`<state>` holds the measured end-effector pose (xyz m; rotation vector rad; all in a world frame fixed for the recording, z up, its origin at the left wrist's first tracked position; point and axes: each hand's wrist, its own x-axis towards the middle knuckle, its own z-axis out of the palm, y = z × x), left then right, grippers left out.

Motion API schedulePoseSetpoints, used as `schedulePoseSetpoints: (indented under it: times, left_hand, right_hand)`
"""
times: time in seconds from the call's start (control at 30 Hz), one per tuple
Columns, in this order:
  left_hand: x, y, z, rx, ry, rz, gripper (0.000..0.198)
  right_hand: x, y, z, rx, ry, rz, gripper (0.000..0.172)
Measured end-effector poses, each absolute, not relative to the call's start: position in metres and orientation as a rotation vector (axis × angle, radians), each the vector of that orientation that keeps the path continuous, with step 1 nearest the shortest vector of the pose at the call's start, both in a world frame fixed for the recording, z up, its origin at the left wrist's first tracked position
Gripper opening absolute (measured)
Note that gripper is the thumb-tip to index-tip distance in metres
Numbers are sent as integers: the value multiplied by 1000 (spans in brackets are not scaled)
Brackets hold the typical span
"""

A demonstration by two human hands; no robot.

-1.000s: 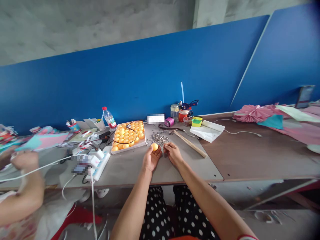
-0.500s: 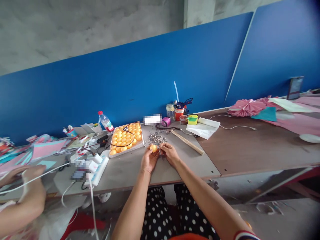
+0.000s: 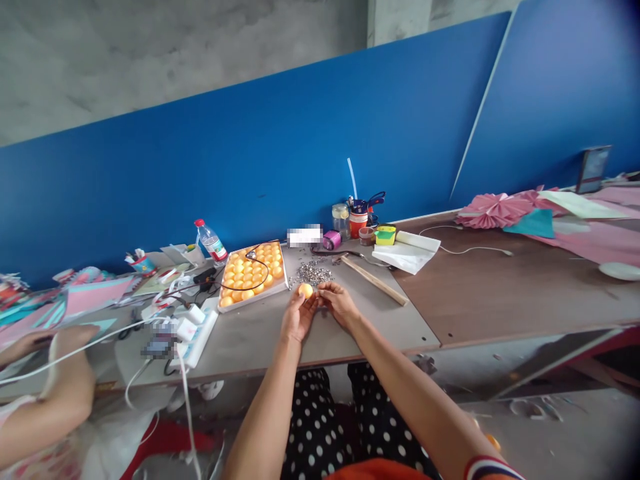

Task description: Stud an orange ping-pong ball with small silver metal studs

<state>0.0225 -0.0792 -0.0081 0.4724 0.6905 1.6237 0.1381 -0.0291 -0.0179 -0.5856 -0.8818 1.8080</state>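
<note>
An orange ping-pong ball (image 3: 305, 291) is held in the fingers of my left hand (image 3: 299, 319), above the near part of the table. My right hand (image 3: 338, 304) is close beside it, thumb and fingertips pinched together; what lies in the pinch is too small to make out. Just beyond both hands a pile of small shiny metal pieces (image 3: 313, 272) is spread on the tabletop. To the left of the pile, a shallow white box (image 3: 286, 267) holds rows of similar orange balls (image 3: 245, 273), with a dark cable lying across them.
A hammer (image 3: 375, 282) with a wooden handle lies right of the pile. White power strips (image 3: 195, 343) and cables are at left, near a co-worker's arm (image 3: 70, 373). A water bottle (image 3: 213, 243), an orange cup (image 3: 358, 225) and a white sheet (image 3: 407, 253) stand or lie farther back.
The ball has shifted very slightly in my left hand, and both hands stay nearly in place. At left the co-worker's arm has moved a little; the view has tilted slightly.
</note>
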Motion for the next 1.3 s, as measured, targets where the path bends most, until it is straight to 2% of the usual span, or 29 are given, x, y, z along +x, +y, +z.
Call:
schedulePoseSetpoints:
  times: [0.93,1.3]
  left_hand:
    - [27,-80,-6,562,688,1640,33]
    - [27,-79,-8,565,688,1629,34]
  right_hand:
    - [139,-29,-18,-534,-939,1835,22]
    - [132,-29,-25,-708,-972,1731,21]
